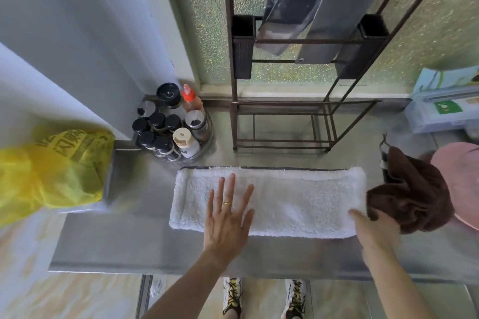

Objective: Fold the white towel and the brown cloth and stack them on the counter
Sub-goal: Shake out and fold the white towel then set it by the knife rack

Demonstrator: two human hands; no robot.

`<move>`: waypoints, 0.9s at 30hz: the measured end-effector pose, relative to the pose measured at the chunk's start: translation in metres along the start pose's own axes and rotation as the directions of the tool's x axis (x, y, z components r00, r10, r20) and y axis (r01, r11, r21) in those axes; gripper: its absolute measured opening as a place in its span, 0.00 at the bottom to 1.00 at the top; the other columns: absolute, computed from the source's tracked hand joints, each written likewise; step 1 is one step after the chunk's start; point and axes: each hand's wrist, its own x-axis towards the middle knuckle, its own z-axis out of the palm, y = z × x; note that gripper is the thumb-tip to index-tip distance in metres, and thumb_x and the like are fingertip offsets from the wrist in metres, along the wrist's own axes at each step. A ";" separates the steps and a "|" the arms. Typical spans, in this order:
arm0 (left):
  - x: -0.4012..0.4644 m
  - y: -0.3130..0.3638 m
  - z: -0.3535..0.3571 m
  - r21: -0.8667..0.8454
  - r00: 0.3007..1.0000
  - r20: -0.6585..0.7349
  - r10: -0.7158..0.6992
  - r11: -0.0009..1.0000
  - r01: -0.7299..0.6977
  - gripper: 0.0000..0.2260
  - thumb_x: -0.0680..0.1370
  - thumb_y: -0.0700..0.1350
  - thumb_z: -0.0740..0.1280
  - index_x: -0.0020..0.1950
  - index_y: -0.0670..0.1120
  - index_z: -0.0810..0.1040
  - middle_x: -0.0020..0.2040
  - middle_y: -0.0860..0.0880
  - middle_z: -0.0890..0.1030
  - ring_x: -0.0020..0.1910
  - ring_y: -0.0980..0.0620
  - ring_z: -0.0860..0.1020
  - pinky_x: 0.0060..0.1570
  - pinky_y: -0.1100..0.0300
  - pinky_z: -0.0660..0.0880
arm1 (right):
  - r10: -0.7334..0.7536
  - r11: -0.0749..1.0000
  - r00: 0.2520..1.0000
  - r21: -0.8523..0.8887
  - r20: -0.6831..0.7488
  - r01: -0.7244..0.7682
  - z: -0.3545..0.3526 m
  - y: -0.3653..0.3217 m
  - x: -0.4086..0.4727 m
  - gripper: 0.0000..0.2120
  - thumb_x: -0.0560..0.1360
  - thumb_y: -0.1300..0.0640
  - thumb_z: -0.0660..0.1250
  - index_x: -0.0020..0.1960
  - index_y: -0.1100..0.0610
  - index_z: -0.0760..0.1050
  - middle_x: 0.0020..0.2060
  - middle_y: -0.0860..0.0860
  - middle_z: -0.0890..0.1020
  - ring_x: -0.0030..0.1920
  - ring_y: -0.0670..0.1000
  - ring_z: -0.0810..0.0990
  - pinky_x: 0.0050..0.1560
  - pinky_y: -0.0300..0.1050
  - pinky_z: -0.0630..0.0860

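Mid-fold on the white towel [269,202], I reckon: it lies as a long strip on the counter [129,241]. My left hand [228,220] is spread flat, pressing its left part. Right hand [373,230] sits at the right end; blurred, can't tell its grip. Brown cloth [409,194] is bunched just beside it, unfolded. Next: bring one end over, w/ edges matched.

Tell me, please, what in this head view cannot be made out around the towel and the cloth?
- Right hand: motion-blurred; grip on the white towel unclear.
- Brown cloth: crumpled, so folds hidden; it covers the towel's right end.
- Pink item: cut off by the right edge.
- Spice jars: labels too small.
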 end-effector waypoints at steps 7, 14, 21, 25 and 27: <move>-0.019 -0.070 0.003 -0.341 0.985 0.100 -0.142 0.925 0.168 0.23 0.84 0.57 0.53 0.79 0.61 0.55 0.83 0.51 0.47 0.81 0.51 0.43 0.79 0.43 0.52 | -0.298 0.940 0.951 0.200 0.086 0.277 0.052 -0.078 -0.103 0.17 0.70 0.61 0.73 0.58 0.55 0.79 0.48 0.51 0.82 0.49 0.54 0.81 0.53 0.53 0.79; -0.018 -0.098 -0.049 -0.892 0.859 0.169 -0.483 0.295 0.341 0.16 0.84 0.57 0.55 0.65 0.56 0.78 0.66 0.53 0.79 0.66 0.55 0.76 0.66 0.56 0.71 | -0.626 0.780 0.729 0.216 0.278 0.587 0.159 -0.085 -0.207 0.18 0.69 0.64 0.75 0.57 0.57 0.77 0.48 0.48 0.78 0.45 0.47 0.78 0.47 0.27 0.73; -0.005 -0.134 -0.061 -0.787 0.755 0.429 -0.496 0.205 0.581 0.15 0.75 0.61 0.69 0.58 0.56 0.78 0.48 0.53 0.84 0.49 0.53 0.82 0.51 0.53 0.78 | -0.651 0.574 0.366 0.115 0.665 0.811 0.196 -0.034 -0.223 0.15 0.75 0.53 0.70 0.60 0.51 0.74 0.52 0.45 0.76 0.52 0.46 0.77 0.54 0.44 0.77; -0.002 -0.133 -0.057 -0.756 0.820 0.328 -0.470 0.390 0.526 0.20 0.75 0.48 0.73 0.65 0.56 0.74 0.51 0.53 0.83 0.47 0.53 0.82 0.46 0.59 0.78 | -0.808 0.499 0.495 -0.075 0.318 0.863 0.179 -0.027 -0.198 0.12 0.77 0.59 0.67 0.60 0.55 0.75 0.58 0.51 0.78 0.62 0.53 0.75 0.59 0.49 0.77; -0.002 -0.133 -0.054 -0.764 0.835 0.254 -0.488 0.428 0.483 0.19 0.77 0.44 0.70 0.66 0.54 0.74 0.50 0.52 0.82 0.50 0.48 0.82 0.50 0.54 0.78 | -0.819 0.474 0.512 -0.198 0.258 0.858 0.174 -0.028 -0.181 0.15 0.78 0.57 0.66 0.64 0.56 0.75 0.66 0.55 0.75 0.68 0.59 0.71 0.64 0.56 0.75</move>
